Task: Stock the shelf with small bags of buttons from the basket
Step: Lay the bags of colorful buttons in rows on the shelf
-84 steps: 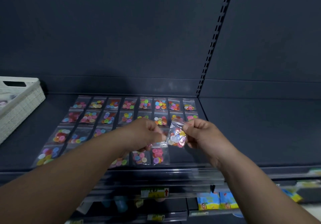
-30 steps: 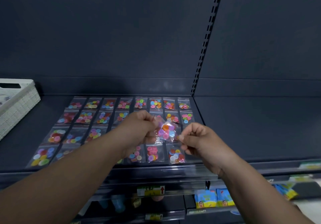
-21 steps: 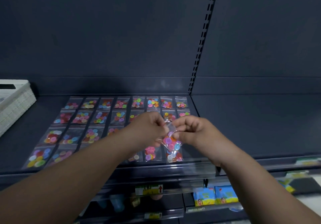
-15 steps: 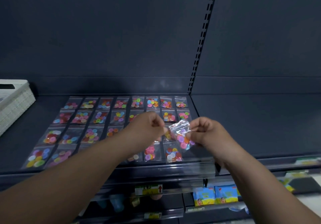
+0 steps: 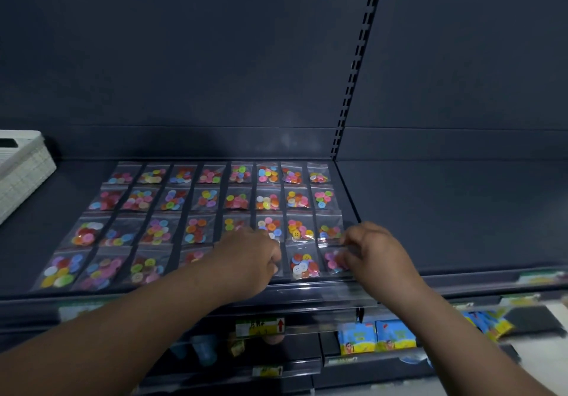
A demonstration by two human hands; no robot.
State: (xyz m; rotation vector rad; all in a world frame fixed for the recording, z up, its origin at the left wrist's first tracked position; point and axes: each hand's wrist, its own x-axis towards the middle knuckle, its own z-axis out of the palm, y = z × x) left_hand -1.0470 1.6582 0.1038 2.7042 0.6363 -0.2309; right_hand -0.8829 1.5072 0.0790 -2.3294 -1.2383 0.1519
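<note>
At the left edge of the frame sits a white basket on the dark shelf. Across the middle, small clear bags of buttons lie flat in four neat rows. Low in the centre, the left hand is curled into a loose fist over the front row; whether it holds anything cannot be told. To its right, the right hand pinches the last bag at the front row's right end, resting on the shelf.
</note>
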